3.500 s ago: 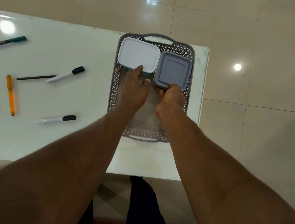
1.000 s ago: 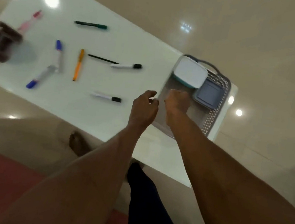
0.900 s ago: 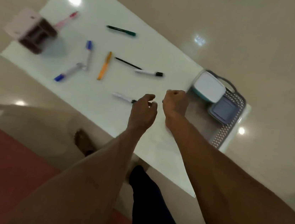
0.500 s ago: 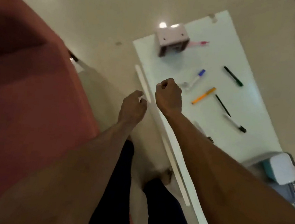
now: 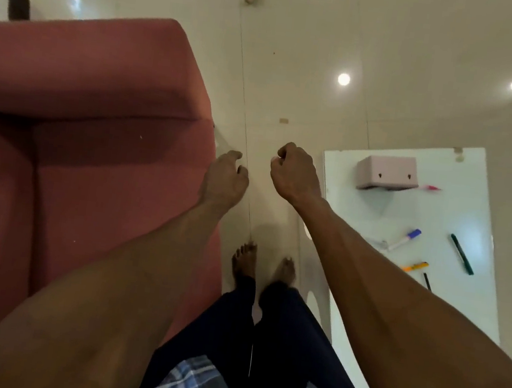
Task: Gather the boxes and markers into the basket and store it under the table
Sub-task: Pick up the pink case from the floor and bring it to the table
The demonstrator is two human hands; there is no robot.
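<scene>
Both hands hang empty over the floor: left hand (image 5: 226, 175) in a loose grip, right hand (image 5: 294, 172) curled nearly into a fist; markers (image 5: 403, 241) lie scattered on the counter (image 5: 459, 315), basket unseen

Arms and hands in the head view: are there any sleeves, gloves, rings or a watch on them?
None visible. Both forearms are bare up to the frame edge, with no sleeves in view. The left hand and right hand wear no gloves, and no rings, watch or wristband show on either.
</scene>
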